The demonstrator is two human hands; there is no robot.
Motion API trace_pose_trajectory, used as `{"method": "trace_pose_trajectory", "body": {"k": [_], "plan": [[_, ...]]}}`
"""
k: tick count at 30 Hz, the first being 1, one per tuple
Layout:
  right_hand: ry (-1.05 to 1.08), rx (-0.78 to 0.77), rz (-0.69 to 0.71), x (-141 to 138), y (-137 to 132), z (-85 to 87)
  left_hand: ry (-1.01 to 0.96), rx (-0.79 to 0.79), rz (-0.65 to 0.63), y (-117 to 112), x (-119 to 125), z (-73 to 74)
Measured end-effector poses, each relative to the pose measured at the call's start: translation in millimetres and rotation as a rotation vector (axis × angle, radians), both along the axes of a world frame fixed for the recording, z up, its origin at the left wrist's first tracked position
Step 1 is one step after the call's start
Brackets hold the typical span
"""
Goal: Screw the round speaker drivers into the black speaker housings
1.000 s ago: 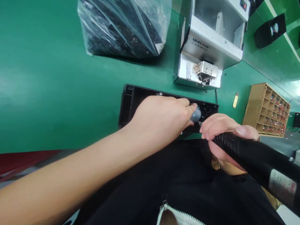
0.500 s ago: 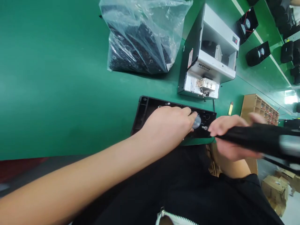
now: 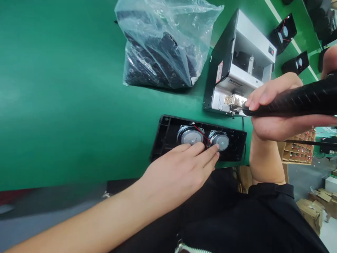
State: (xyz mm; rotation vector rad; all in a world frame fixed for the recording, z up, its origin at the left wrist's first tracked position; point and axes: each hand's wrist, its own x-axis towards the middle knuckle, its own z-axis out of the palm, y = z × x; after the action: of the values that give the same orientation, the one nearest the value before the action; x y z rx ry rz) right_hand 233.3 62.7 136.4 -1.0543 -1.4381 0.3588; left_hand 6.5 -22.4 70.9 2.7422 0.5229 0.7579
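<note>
A black speaker housing [image 3: 173,123] lies near the front edge of the green table, its inside facing up. Two round speaker drivers sit in it, a larger one [image 3: 191,137] and a smaller one [image 3: 220,141], with a red wire [image 3: 201,131] between them. My left hand [image 3: 181,165] rests over the housing, fingers stretched out, fingertips touching the drivers. My right hand [image 3: 276,119] is wrapped round a black electric screwdriver [image 3: 295,100], held nearly level. Its tip end is at the metal outlet of the silver screw feeder [image 3: 243,52]; the exact contact is hidden by the fingers.
A clear plastic bag [image 3: 163,52] of black parts stands at the back. Two black speaker boxes [image 3: 285,33] with drivers are at the far right. A divided cardboard box [image 3: 300,149] with wired parts sits right of my arm; cartons [image 3: 310,211] lie on the floor.
My right hand has carried the electric screwdriver up from the housing's right end to the screw feeder. My left hand has slid lower and flattened, uncovering both drivers and the red wire.
</note>
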Motion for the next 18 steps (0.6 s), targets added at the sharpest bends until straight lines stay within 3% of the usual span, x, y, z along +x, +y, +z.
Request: {"method": "trace_pose_trajectory", "body": {"k": [2, 5, 9, 12, 18], "plan": [[0.047, 0.071, -0.001, -7, -7, 12.9, -0.005, -0.009, 0.016, -2, -1, -4.7], [0.170, -0.006, 0.009, -15, -25, 35.4, 0.005, -0.045, 0.040, -6, 0, -13.3], [0.250, -0.098, 0.152, -15, -52, 52.6, 0.022, -0.066, 0.029, -11, 2, -19.8], [0.213, -0.162, 0.200, -18, -61, 46.4, 0.011, -0.044, 0.037, -11, 3, -18.5], [0.174, -0.128, 0.250, -22, -56, 5.2, -0.023, -0.022, 0.078, -10, 6, -15.7]]}}
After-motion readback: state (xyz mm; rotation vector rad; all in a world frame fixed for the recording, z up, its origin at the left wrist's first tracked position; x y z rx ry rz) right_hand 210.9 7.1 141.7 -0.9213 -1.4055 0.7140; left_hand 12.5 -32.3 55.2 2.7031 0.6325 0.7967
